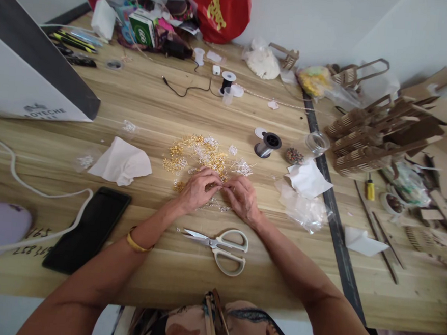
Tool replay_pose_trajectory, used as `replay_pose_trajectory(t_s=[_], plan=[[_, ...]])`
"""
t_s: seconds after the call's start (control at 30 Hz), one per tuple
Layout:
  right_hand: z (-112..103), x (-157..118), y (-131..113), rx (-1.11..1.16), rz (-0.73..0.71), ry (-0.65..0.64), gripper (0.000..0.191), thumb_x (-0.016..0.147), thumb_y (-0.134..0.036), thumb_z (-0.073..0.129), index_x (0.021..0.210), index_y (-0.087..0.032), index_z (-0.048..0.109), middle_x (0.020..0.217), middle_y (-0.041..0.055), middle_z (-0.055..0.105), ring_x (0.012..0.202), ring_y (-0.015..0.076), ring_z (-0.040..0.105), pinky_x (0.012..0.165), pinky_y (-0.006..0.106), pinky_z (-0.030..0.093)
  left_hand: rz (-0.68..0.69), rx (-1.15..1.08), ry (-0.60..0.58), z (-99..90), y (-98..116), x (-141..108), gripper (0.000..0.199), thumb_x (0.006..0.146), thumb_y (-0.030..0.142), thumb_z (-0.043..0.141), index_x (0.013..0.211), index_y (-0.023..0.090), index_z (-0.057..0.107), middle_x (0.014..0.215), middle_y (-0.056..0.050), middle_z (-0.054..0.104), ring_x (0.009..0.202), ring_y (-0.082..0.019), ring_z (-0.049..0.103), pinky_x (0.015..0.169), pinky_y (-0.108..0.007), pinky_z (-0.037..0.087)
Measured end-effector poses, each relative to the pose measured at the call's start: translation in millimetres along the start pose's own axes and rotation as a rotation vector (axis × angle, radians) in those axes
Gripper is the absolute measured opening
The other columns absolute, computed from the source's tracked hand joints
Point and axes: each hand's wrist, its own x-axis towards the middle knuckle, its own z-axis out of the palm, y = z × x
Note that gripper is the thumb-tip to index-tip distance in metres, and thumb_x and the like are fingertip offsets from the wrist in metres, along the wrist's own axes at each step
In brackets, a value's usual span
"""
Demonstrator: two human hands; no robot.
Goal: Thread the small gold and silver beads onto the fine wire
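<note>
My left hand [202,188] and my right hand [241,197] meet fingertip to fingertip over the wooden table. Both are closed in a pinch, and whatever lies between the fingers is too small to make out. Just beyond them spreads a pile of gold and silver jewellery findings [214,159]. A silver chain-like strand [213,205] lies on the wood beneath my hands. Nearer to me, scissors [218,246] with cream handles rest with their blades slightly apart, pointing left. Thin silver pins [242,167] sit beyond my right hand.
A wire spool [267,146], a jar [317,143] and clear plastic bags [305,206] stand or lie to the right. On the left are a crumpled tissue [121,161], a black phone [88,229], a white cable [45,194] and a large box [31,72].
</note>
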Motion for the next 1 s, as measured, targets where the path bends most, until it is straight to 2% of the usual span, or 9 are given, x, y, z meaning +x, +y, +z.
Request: replay_pose_trajectory(t_s=[0.4, 0.67, 1.0], plan=[[-1.4, 0.7, -0.9, -0.066, -0.012, -0.038, 0.011, 0.094, -0.023, 0.050, 0.097, -0.022, 0.060, 0.091, 0.0081, 0.063, 0.088, 0.0222, 0.055, 0.079, 0.041, 0.047, 0.005, 0.031, 0.001, 0.3, -1.4, 0.0, 0.007, 0.085, 0.015, 0.060, 0.081, 0.016, 0.065, 0.089, -0.006, 0.066, 0.089, -0.019, 0.057, 0.087, -0.038, 0.046], [-0.6, 1.5, -1.0, -0.078, -0.018, -0.002, 0.007, 0.093, -0.021, 0.052, 0.094, -0.022, 0.058, 0.089, 0.0075, 0.061, 0.086, 0.0215, 0.054, 0.077, 0.039, 0.046, 0.016, 0.048, 0.022, -0.7, -1.2, 0.5, 0.006, 0.085, 0.014, 0.060, 0.082, 0.016, 0.064, 0.087, -0.006, 0.066, 0.087, -0.019, 0.059, 0.088, -0.039, 0.045], [-0.7, 3.1, -1.2, -0.005, 0.102, 0.077, 0.009, 0.093, -0.024, 0.050, 0.087, -0.020, 0.058, 0.081, 0.0061, 0.060, 0.078, 0.0206, 0.055, 0.073, 0.037, 0.045, -0.044, 0.071, 0.059, -3.6, -1.2, 3.1, 0.005, 0.083, 0.015, 0.063, 0.080, 0.017, 0.066, 0.087, -0.004, 0.066, 0.088, -0.019, 0.060, 0.095, -0.043, 0.042]])
